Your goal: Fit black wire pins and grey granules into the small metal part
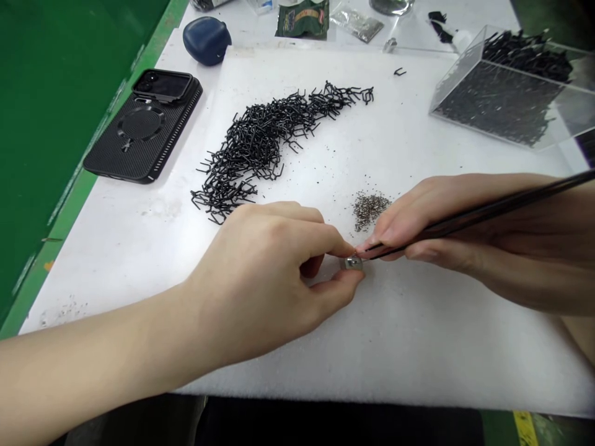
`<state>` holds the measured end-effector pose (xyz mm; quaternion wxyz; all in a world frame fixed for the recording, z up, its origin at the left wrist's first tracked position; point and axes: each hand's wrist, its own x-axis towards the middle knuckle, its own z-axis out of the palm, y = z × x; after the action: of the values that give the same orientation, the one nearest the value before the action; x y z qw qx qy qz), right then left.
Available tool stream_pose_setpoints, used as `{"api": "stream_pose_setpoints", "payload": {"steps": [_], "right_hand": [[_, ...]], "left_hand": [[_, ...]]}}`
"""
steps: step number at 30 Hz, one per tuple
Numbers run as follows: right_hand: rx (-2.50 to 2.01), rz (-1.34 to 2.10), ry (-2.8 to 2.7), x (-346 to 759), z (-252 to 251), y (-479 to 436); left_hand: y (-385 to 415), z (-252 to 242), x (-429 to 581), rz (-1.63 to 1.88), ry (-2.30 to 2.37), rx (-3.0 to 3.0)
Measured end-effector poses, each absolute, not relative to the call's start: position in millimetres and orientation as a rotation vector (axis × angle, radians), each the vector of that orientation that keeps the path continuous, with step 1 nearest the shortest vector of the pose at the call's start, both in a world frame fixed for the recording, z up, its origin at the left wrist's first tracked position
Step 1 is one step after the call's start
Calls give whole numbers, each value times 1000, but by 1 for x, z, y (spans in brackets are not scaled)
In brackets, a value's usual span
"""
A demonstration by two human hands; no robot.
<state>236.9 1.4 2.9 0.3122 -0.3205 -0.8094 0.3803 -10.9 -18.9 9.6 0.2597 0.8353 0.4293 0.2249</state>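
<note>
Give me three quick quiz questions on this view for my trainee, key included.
1. What do the left hand and right hand each hold?
2. True or false: a forked black piece lies apart from the black pile.
3. Which lies left of the black pile: A, phone; B, clear box; C, heap of tiny bits?
Key: 1. Left, a small silvery part; right, black tweezers. 2. True. 3. A.

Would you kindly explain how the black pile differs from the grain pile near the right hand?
Size: the black pile is far larger than the grain pile.
Shape: the black pile stretches in a curved band, while the grain pile is a compact patch beside the right hand.
Colour: the black pile is dark; the grain pile mixes brown and silvery tones.
Both lie loose on the white surface.
</note>
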Motion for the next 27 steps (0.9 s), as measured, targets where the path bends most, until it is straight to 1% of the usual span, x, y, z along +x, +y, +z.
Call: {"api": "stream_pose_setpoints", "payload": {"steps": [27], "right_hand": [[-835, 987, -2146, 237, 1, 0]], "left_hand": [[-15, 5, -11, 668, 1124, 2257]]}}
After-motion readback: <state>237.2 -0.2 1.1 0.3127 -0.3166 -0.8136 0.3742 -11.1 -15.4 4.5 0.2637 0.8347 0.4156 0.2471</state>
